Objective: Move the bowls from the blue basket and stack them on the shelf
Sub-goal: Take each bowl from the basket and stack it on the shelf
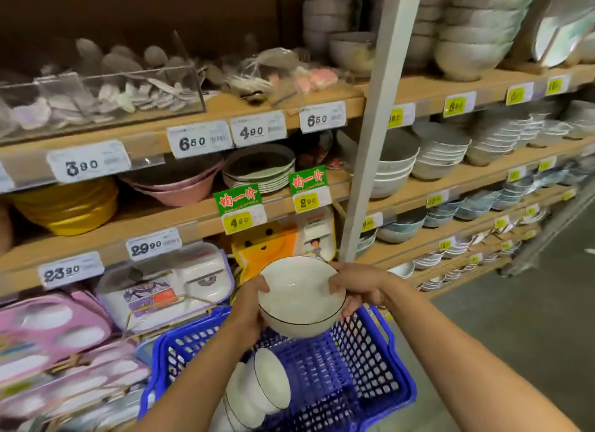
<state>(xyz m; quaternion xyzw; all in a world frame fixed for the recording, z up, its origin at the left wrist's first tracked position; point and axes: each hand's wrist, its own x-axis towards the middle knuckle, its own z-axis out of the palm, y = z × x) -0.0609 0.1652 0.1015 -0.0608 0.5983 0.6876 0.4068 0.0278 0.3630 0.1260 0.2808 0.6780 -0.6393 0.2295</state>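
– The left hand and right hand: what is held?
– A glossy white round ceramic bowl with a thin dark rim is gripped between both, fingers curled on its sides, above the blue plastic lattice basket.
– And inside it?
– More white bowls are seen nested on their sides, below the wooden shelf.

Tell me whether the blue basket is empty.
Not empty: white bowls lie on their sides inside the basket, beneath the held bowl.
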